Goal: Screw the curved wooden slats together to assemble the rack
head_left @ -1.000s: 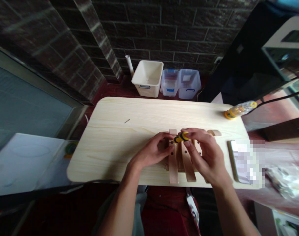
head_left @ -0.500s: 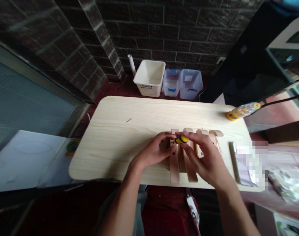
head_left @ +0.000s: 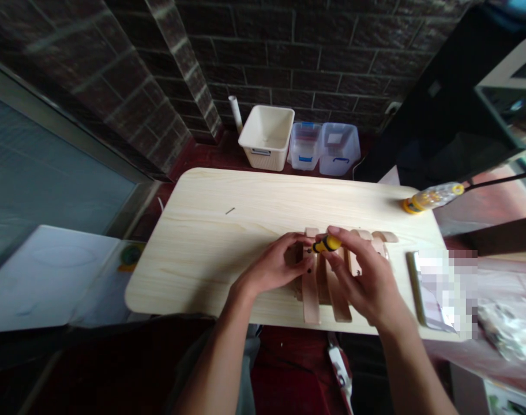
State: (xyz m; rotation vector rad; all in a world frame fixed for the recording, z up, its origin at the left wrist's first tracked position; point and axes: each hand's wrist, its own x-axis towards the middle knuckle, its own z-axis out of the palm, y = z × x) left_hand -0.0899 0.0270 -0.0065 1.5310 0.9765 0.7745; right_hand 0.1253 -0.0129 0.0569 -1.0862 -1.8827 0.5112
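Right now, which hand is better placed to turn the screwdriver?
Probably the right hand: it holds the yellow-and-black screwdriver by its handle, while the left hand is at the leftmost wooden slat, near the tip.

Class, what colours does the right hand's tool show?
The tool is yellow and black, head view.

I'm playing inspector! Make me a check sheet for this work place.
Surface: pale wood-grain table
Job's things: wooden slats; yellow-and-black screwdriver, tip at the leftmost slat
Clutter: thin dark rod; clear bottle with yellow base; flat item, partly pixelated
Grip: right hand holds the screwdriver; left hand at the leftmost slat
Cables: dark cable, beyond the table's right end
Surroundings: dark brick wall, cream bin and two clear bins behind the table
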